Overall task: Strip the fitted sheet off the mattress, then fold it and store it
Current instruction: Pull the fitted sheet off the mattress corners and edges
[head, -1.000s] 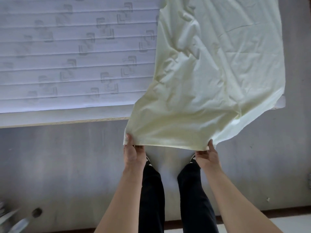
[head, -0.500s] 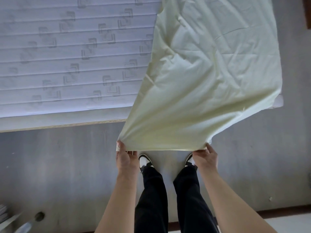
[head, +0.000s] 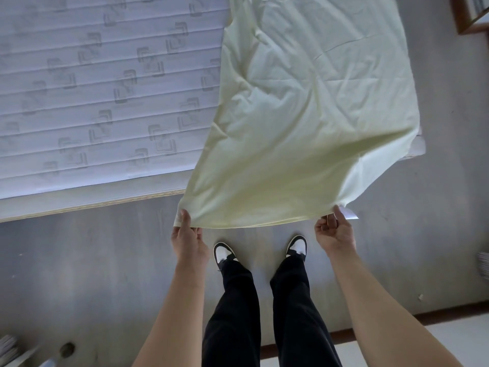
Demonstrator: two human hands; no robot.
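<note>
The pale yellow fitted sheet (head: 304, 115) lies folded over the right part of the bare white quilted mattress (head: 105, 88), and its near edge hangs lifted off the bed above the floor. My left hand (head: 188, 237) pinches the sheet's near left corner between thumb and fingers. My right hand (head: 334, 230) pinches the near right corner, where a small white tag sticks out. The near edge runs taut between both hands, above my shoes.
I stand on the grey floor (head: 79, 260) beside the mattress's long edge, my legs in black trousers (head: 238, 313) and my black-and-white shoes (head: 223, 254) below the sheet. A wooden furniture corner (head: 468, 19) sits at top right; small objects (head: 16, 350) lie at bottom left.
Both hands have drawn the sheet's near edge farther off the mattress toward me and spread wider apart, pulling the edge flatter. My shoes have come into view.
</note>
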